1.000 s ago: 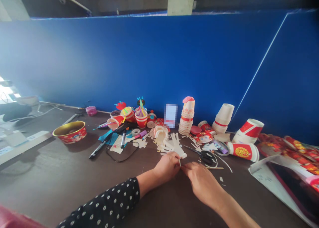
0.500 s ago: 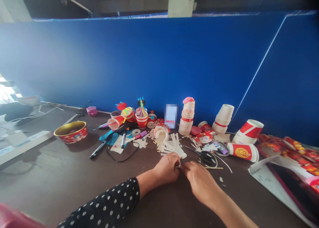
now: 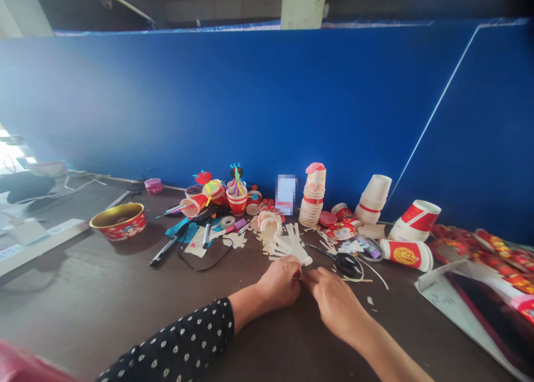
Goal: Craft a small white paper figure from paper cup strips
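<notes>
paper strip (image 3: 300,273) looks light, soft, easily creased; pinch its ends gently. your left hand (image 3: 280,282) grips it; i cannot tell whether your right hand (image 3: 336,304) does.

At lower centre we have our left hand (image 3: 279,282) beside our right hand (image 3: 336,301), paper strips (image 3: 294,244) just behind, scissors (image 3: 347,264) right of those, a bowl (image 3: 125,230) mid-left.

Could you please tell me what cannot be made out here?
All in the head view:
Small pale piece: mostly hidden by the left hand and right hand.
Upright pale item: details blurred by pixelation.
Pink shape: cut off by the lower left corner.
</notes>
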Demonstrator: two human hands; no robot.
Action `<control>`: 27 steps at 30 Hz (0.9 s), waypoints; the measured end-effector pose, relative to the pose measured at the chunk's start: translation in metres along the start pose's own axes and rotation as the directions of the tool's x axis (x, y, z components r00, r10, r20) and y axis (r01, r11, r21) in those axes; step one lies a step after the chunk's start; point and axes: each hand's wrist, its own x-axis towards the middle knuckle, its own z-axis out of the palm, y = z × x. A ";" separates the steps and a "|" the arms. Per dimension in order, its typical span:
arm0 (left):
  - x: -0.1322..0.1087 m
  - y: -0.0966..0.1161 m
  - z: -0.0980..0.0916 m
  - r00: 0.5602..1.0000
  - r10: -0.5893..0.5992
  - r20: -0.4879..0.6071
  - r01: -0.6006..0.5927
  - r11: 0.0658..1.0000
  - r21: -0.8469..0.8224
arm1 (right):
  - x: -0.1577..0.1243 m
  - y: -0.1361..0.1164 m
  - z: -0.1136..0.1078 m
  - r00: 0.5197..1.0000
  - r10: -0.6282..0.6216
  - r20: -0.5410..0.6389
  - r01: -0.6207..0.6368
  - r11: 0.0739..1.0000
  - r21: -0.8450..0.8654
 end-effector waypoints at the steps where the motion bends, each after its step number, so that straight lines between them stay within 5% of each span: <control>1: 0.000 0.000 0.000 1.000 -0.007 -0.004 0.007 1.000 -0.003 | 0.000 0.000 0.000 1.000 -0.002 -0.006 0.002 1.000 -0.001; 27: 0.001 -0.002 -0.002 0.995 -0.075 -0.060 0.072 0.996 -0.053 | 0.009 0.003 0.005 0.999 0.029 -0.025 -0.029 1.000 -0.001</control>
